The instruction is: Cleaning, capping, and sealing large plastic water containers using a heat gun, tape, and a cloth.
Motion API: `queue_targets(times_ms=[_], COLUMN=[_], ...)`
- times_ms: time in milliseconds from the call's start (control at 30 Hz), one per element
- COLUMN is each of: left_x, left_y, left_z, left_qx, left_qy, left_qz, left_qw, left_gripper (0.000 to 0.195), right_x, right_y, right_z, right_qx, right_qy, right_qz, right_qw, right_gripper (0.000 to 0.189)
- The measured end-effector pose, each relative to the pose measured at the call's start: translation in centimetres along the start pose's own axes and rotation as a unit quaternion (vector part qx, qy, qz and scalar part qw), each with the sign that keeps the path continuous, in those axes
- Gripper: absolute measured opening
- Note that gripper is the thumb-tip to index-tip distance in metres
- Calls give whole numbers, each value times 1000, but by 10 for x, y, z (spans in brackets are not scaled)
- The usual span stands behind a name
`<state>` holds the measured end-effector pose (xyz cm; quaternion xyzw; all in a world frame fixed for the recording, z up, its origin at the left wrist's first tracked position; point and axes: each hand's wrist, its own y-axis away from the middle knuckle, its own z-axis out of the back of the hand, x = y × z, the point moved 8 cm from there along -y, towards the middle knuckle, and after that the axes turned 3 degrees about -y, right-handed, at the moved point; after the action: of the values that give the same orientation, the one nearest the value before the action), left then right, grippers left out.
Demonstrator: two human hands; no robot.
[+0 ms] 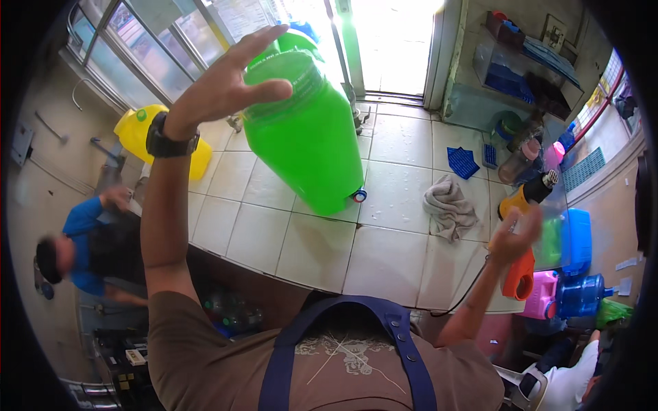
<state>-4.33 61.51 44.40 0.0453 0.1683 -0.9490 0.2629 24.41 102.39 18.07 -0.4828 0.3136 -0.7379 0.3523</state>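
A large green plastic water container [308, 149] stands on the tiled counter, with a small spigot [360, 195] low on its side. Clear printed film [303, 82] wraps its top. My left hand [221, 85], wearing a black wristwatch [172, 138], is raised beside that top, thumb and fingers spread; whether it touches the film I cannot tell. Over on the right, my right hand [516, 236] is blurred, its fingers apart. It is close to a yellow and black heat gun [514, 200], whose metal nozzle points up and away. The hand partly hides the gun's lower part.
A crumpled grey cloth [450, 208] and blue plastic grids [462, 162] lie on the counter [313, 246]. An orange object [518, 277] sits at its right edge. A yellow container [200, 159] stands left, near a person in blue [85, 218]. Pink [540, 293] and blue jugs [581, 295] are right.
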Motion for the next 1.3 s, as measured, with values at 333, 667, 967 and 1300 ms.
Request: queue_targets(times_ms=[333,667,967,1300], left_x=[7,12,15,13], left_y=[7,-1,-10,-20], left_z=[-9,-5,-8,-10], left_qx=[51,55,94,154], left_qy=[94,91,70,47], left_qz=[140,126,123,116], left_qw=[984,986,985,980], left_gripper=[100,110,111,104], right_x=[-147,-124,101,200], right_y=[43,58,-81,-115], right_z=[-68,-105,-71,-105], right_qx=[266,134,106,169], right_qy=[-251,-414,-206,-221], right_qz=[-552,-554,-55,22], right_qw=[749,709,971,960], right_gripper=[68,48,47,52])
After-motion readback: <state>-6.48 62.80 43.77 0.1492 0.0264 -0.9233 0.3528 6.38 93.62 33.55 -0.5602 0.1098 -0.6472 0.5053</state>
